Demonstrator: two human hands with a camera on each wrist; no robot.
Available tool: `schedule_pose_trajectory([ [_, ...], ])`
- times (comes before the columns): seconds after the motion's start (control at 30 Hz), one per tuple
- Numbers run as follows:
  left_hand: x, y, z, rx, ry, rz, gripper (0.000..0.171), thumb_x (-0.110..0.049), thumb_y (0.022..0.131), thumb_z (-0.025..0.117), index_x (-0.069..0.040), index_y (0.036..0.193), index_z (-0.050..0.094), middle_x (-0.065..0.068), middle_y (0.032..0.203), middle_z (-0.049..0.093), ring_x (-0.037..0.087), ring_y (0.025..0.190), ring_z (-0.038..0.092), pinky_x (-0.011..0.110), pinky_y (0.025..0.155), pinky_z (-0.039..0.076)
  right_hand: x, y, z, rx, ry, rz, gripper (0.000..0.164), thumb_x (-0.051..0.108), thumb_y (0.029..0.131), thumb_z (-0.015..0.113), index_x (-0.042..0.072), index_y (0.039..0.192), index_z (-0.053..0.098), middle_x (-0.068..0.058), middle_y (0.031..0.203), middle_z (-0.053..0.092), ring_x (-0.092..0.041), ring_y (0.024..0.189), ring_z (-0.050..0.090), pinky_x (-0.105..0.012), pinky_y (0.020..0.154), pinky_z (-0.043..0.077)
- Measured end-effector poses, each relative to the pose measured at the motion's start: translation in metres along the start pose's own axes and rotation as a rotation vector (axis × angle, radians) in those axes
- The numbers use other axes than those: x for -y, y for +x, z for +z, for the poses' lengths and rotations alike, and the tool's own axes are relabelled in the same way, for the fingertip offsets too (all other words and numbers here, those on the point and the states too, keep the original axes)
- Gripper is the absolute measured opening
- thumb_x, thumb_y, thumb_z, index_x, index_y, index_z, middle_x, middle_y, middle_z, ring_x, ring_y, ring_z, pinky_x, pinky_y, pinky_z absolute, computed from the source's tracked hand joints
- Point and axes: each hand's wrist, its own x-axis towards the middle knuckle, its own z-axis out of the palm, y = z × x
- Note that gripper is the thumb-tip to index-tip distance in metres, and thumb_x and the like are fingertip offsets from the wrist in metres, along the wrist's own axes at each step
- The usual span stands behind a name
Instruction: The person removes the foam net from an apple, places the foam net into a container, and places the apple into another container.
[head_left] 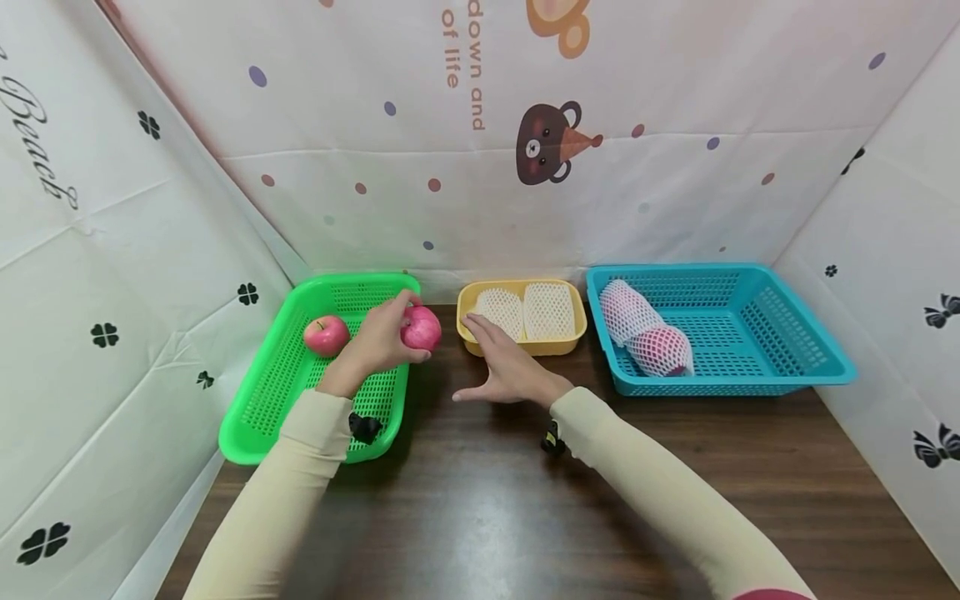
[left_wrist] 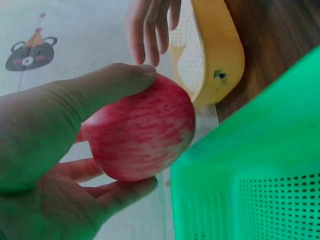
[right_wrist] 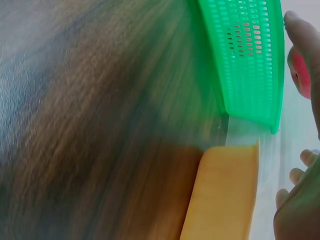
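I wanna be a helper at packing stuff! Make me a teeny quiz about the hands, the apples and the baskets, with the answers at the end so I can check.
1. True or false: the left hand holds an apple, while the right hand holds nothing.
2. Pick one. Another apple lies in a basket. What colour is that basket? A) blue, B) yellow, C) green.
3. What stands between the green basket and the blue basket?

Key: 1. True. 2. C, green. 3. A small yellow tray with white nets in it.
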Motion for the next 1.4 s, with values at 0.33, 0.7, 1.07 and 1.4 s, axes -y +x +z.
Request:
schedule_pose_trajectory([
  [0.33,0.020,0.001,-0.009,-0.070,0.043,-0.006,0.077,-0.023,0.072,0.094,-0.005,0.132,0.049,0.017,0.118,0.064,0.035,0.107,0.060,0.051,0.089,0.055,0.016,0.006,0.008,-0.016,0.022,-0.046,0.120,0.064,0.077,0.081,0.009,0.163,0.019,-0.008,0.169,0.017,-0.022,0.156,0.016,-0.042,0.124,0.023],
  [0.7,0.040,0.001,-0.026,-0.077,0.040,-0.088,0.075,-0.028,0.077,0.091,-0.004,0.135,0.049,0.019,0.123,0.062,0.039,0.110,0.058,0.055,0.085,0.056,0.028,0.016,0.019,0.021,0.034,-0.057,0.118,0.067,0.079,0.077,0.016,0.165,0.013,-0.003,0.171,0.011,-0.018,0.157,0.011,-0.038,0.124,0.022],
  [1.07,0.057,0.002,-0.031,-0.084,0.035,-0.128,0.073,-0.027,0.079,0.090,-0.001,0.133,0.049,0.021,0.116,0.063,0.038,0.104,0.061,0.052,0.083,0.058,0.040,0.025,0.027,0.067,0.034,-0.072,0.117,0.071,0.082,0.072,0.021,0.166,0.007,0.000,0.172,0.006,-0.019,0.158,0.007,-0.041,0.123,0.023],
  [1.4,0.070,0.002,-0.034,-0.059,0.041,-0.164,0.071,-0.024,0.081,0.088,0.000,0.133,0.047,0.023,0.119,0.061,0.040,0.105,0.059,0.054,0.086,0.056,0.052,0.030,0.034,0.106,0.053,-0.074,0.116,0.071,0.084,0.070,0.018,0.166,0.008,-0.003,0.173,0.004,-0.018,0.158,0.001,-0.048,0.123,0.023],
])
